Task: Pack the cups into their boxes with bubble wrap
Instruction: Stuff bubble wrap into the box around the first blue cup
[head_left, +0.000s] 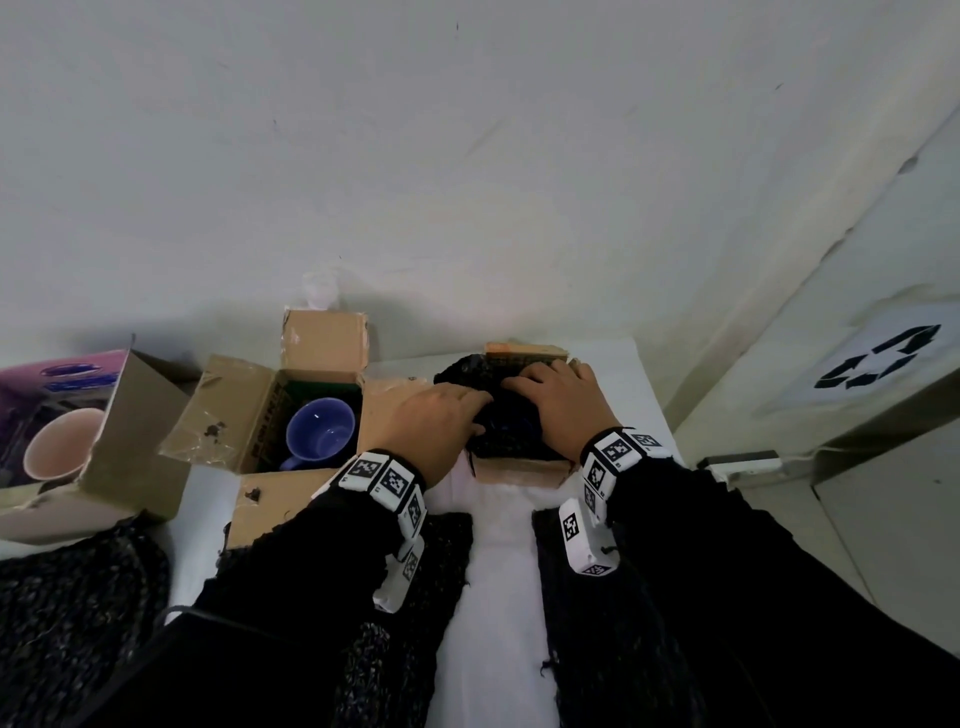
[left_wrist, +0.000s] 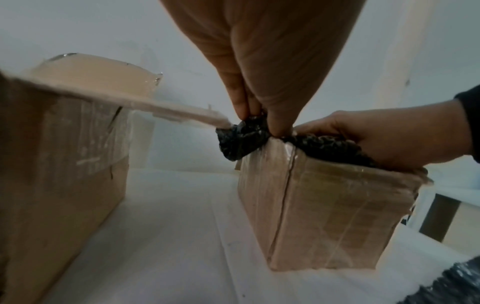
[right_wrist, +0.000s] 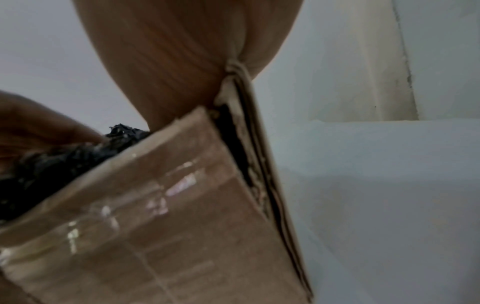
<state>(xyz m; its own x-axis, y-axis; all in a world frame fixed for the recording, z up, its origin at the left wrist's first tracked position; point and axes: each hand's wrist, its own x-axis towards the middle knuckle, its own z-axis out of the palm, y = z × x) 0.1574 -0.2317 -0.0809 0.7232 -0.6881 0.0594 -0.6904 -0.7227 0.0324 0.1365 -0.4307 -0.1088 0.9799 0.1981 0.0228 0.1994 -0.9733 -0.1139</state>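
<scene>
Far left of the head view, a pink cup (head_left: 60, 447) lies on its side in a printed box (head_left: 119, 452), mouth toward the camera. Next along, the blue cup (head_left: 320, 432) stands mouth up in an open carton (head_left: 260, 415), handle toward the lower left, no wrap on it. Centre right, the left hand (head_left: 441, 415) pinches a bunch of black bubble wrap (left_wrist: 242, 139) at the rim of the right-hand box (left_wrist: 324, 216) on the white worktop (head_left: 498, 597). The right hand (head_left: 563, 402) curls its fingers (left_wrist: 337, 123) over the wrap, pressing it down. Stuffing is the step; next, I'd say, tuck the overhang in and fold the flaps. Whatever cup sits inside is hidden.
</scene>
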